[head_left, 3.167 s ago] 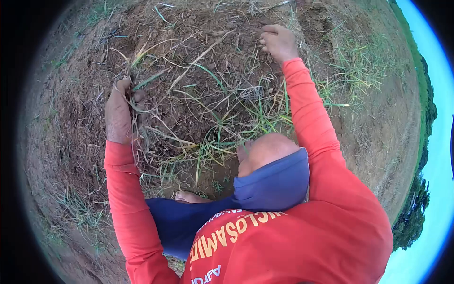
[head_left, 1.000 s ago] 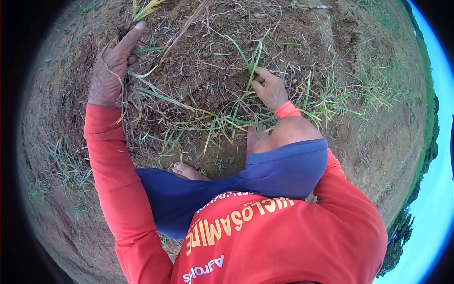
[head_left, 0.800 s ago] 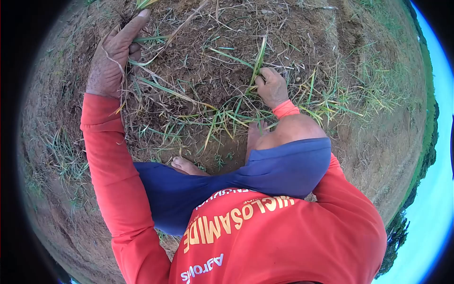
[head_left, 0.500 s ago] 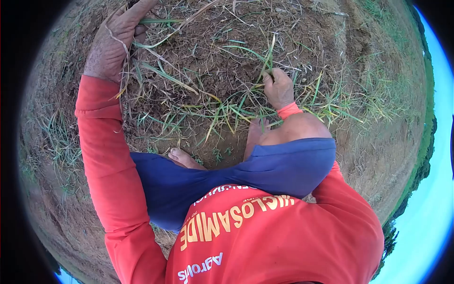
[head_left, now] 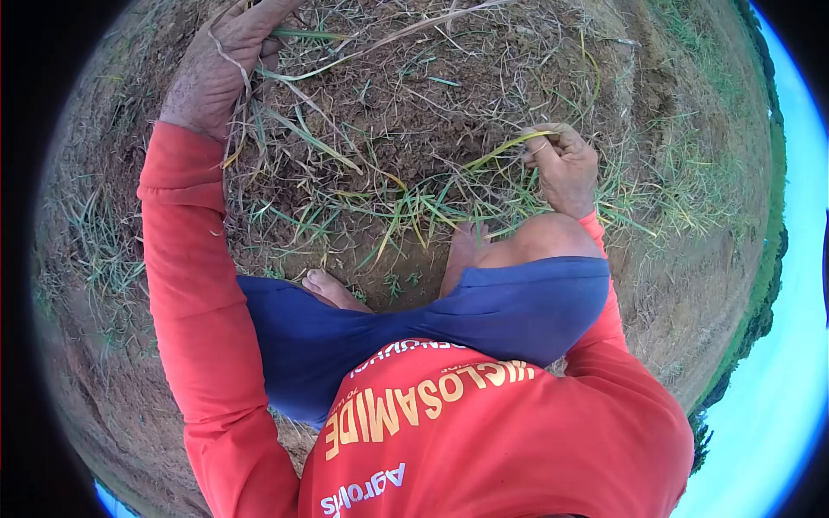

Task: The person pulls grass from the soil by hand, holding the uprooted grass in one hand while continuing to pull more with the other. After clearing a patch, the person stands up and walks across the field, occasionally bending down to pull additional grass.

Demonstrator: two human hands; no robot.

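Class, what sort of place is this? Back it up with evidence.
Probably farmland or a rough field outdoors: there is bare soil with patches of grass, and trees under open sky.

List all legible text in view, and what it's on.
All on the red shirt:
"CLOSAMIDE", yellow letters; the letters before it are too distorted to be sure of.
"Agro", white letters; ending unclear.
White line above the yellow: unreadable.
Small print beside the yellow: too small.
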